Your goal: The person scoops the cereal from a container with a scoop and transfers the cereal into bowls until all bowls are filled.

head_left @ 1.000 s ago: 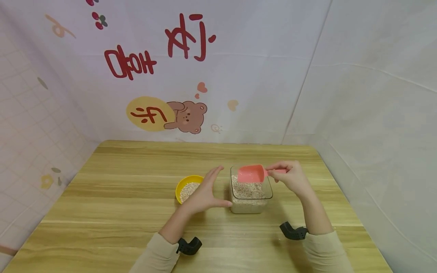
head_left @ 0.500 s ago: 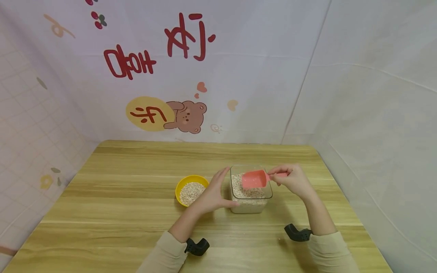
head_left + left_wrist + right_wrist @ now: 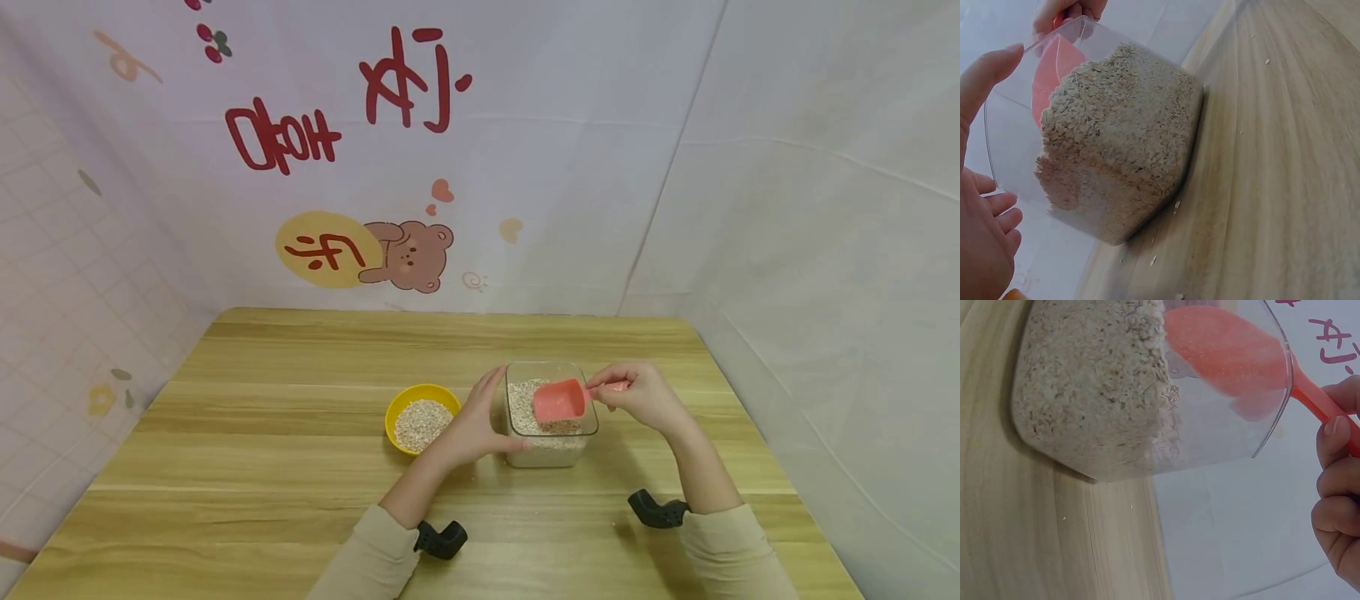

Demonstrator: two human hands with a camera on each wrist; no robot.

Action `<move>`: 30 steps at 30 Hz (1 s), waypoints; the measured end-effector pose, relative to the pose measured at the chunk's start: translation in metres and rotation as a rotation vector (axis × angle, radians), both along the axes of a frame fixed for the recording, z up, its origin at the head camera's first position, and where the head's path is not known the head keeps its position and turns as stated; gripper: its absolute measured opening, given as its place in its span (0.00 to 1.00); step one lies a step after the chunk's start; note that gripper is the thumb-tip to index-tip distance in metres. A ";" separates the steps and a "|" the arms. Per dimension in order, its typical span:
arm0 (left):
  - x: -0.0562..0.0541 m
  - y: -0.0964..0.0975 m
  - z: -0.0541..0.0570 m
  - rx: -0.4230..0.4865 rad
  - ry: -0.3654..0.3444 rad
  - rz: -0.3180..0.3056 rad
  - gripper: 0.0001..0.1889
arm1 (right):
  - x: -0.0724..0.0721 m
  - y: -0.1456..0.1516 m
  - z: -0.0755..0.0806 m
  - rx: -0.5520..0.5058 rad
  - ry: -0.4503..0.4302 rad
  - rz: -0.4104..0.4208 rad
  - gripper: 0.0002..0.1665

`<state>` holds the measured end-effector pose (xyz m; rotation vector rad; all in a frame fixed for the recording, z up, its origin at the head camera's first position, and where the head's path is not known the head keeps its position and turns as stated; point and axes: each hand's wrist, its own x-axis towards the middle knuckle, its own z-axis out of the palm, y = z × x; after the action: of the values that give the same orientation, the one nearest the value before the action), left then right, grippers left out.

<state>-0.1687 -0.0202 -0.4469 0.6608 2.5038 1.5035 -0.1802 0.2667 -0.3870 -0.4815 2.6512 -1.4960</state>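
A clear square container (image 3: 546, 454) with rolled oats (image 3: 525, 407) stands on the wooden table. My left hand (image 3: 468, 429) holds its left side, thumb on the front face, fingers by the rear left corner. In the left wrist view, the thumb (image 3: 991, 72) lies against the rim. My right hand (image 3: 637, 396) grips the handle of a pink scoop (image 3: 558, 402). The scoop's bowl is inside the container, its edge at the oats in the left wrist view. How deep it sits is hard to tell. Through the right wrist view's clear wall, the scoop (image 3: 1229, 350) appears tilted.
Left of the container, a yellow bowl (image 3: 392, 421) of oats sits partly behind my left forearm. A few stray flakes lie on the table (image 3: 262, 467) beside the container. Printed cloth walls (image 3: 562, 167) stand behind and at both sides.
My left hand has moved right, from beside the yellow bowl to the container. My right hand has lowered the scoop from above the rim toward the oats, shifting slightly right.
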 end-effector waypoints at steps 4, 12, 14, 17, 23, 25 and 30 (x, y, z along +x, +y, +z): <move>-0.002 0.002 -0.001 0.001 -0.005 0.002 0.63 | 0.007 -0.007 0.008 0.011 0.002 0.008 0.06; -0.005 0.005 -0.004 0.021 -0.008 0.009 0.63 | 0.012 -0.015 0.009 0.014 -0.064 0.036 0.07; -0.006 0.005 -0.005 0.030 -0.004 0.008 0.63 | 0.009 -0.014 0.002 0.004 -0.086 0.041 0.07; -0.006 0.006 -0.005 0.040 -0.002 0.007 0.62 | 0.005 -0.013 -0.007 -0.006 -0.090 0.047 0.06; -0.006 0.006 -0.004 0.060 -0.010 0.006 0.62 | 0.005 -0.020 -0.014 -0.018 -0.056 0.072 0.05; -0.005 0.006 -0.004 0.062 -0.013 0.005 0.62 | 0.005 -0.024 -0.014 -0.010 -0.056 0.068 0.05; -0.005 0.006 -0.004 0.065 -0.019 0.010 0.61 | 0.007 -0.032 -0.013 0.014 -0.069 0.028 0.04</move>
<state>-0.1740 -0.0145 -0.4510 0.6411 2.4578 1.5928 -0.1734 0.2350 -0.3998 -0.4552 2.5900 -1.4587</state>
